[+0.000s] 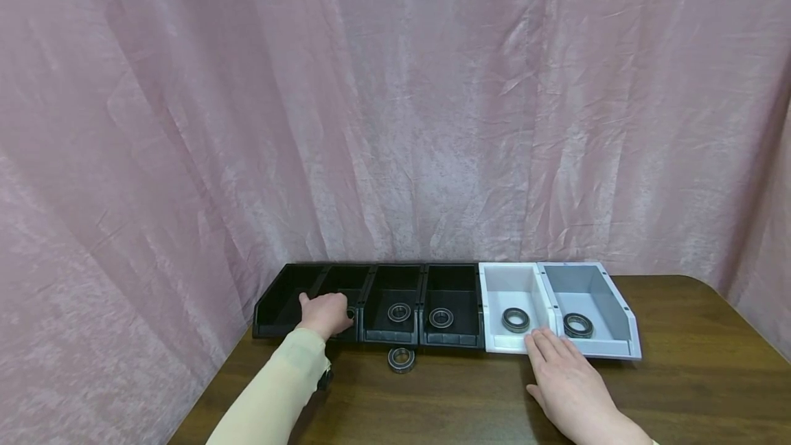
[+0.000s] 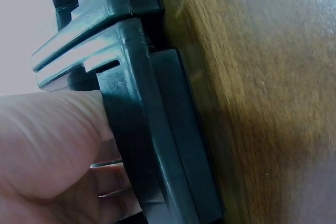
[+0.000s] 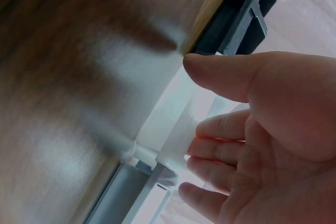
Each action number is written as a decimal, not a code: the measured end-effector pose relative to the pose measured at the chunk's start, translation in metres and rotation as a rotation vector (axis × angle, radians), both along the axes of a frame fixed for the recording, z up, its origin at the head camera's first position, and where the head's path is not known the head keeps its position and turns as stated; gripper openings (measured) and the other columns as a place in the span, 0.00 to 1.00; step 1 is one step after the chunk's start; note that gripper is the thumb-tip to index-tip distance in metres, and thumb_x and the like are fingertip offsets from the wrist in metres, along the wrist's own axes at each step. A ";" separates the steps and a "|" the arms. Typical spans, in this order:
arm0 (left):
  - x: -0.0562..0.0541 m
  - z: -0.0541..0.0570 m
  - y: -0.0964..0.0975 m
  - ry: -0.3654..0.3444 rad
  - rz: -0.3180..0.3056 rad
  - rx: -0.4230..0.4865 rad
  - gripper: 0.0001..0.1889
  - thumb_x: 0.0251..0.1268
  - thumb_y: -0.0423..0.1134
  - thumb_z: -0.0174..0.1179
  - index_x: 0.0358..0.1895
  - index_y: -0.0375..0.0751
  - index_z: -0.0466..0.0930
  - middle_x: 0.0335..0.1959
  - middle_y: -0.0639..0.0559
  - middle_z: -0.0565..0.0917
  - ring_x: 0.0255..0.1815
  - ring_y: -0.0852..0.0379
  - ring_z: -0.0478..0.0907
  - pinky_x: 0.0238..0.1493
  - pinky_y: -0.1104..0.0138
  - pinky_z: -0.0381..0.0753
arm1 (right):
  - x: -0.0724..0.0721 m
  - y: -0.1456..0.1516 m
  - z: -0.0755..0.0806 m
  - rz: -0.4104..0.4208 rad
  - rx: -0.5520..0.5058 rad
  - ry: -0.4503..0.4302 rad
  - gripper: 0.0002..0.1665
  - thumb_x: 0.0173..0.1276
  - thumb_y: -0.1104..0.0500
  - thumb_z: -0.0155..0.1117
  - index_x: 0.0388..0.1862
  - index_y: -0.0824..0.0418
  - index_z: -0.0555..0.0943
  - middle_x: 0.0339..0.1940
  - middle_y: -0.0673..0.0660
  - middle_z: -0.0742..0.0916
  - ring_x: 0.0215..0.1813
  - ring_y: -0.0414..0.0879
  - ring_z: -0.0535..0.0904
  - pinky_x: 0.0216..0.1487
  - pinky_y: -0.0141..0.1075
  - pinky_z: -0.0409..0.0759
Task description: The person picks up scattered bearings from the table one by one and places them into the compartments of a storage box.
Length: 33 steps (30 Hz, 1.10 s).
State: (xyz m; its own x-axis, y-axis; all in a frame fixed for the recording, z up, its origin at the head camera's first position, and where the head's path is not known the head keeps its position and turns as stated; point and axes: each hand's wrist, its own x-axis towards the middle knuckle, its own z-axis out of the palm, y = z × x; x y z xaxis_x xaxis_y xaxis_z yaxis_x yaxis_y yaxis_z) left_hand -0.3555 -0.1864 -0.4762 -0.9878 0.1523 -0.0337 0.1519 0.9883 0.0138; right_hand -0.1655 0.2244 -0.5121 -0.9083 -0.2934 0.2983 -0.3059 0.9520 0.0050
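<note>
My left hand (image 1: 324,316) reaches into the second black bin (image 1: 342,273) from the left. Its curled fingers and thumb hold a ring bearing (image 1: 351,314), mostly hidden by the hand; in the left wrist view the bin's front wall (image 2: 134,124) hides the fingertips. Beside the light bins, my right hand (image 1: 571,383) is spread palm down, fingers straight, fingertips at the front of the white bin (image 1: 507,343). That bin holds a bearing (image 1: 516,320). Another bearing (image 1: 577,325) lies in the grey bin (image 1: 608,347) at the right end.
The third black bin holds a bearing (image 1: 399,312), the fourth another bearing (image 1: 441,318). One more bearing (image 1: 402,360) lies on the wooden table (image 1: 469,397) before the row. At the left end stands another black bin (image 1: 274,328). A pink curtain (image 1: 395,122) hangs behind.
</note>
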 end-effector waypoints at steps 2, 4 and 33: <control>0.001 0.000 -0.001 -0.005 -0.002 0.002 0.07 0.71 0.43 0.76 0.36 0.46 0.90 0.28 0.54 0.86 0.46 0.45 0.89 0.77 0.20 0.49 | 0.000 -0.001 0.000 -0.001 0.001 -0.008 0.45 0.63 0.53 0.86 0.71 0.76 0.79 0.72 0.73 0.82 0.76 0.69 0.77 0.76 0.64 0.73; 0.001 -0.001 -0.002 -0.002 -0.003 0.004 0.07 0.70 0.43 0.77 0.39 0.45 0.90 0.31 0.52 0.88 0.48 0.44 0.89 0.77 0.20 0.49 | 0.000 -0.002 0.000 -0.001 0.003 -0.015 0.45 0.64 0.53 0.86 0.71 0.76 0.79 0.72 0.73 0.82 0.76 0.69 0.77 0.76 0.64 0.73; 0.053 0.040 0.035 0.653 -0.220 0.078 0.16 0.76 0.33 0.68 0.63 0.40 0.87 0.60 0.43 0.88 0.63 0.37 0.83 0.77 0.27 0.61 | 0.001 0.000 0.002 -0.003 0.006 0.018 0.45 0.62 0.53 0.87 0.70 0.76 0.79 0.70 0.72 0.83 0.74 0.69 0.78 0.74 0.64 0.75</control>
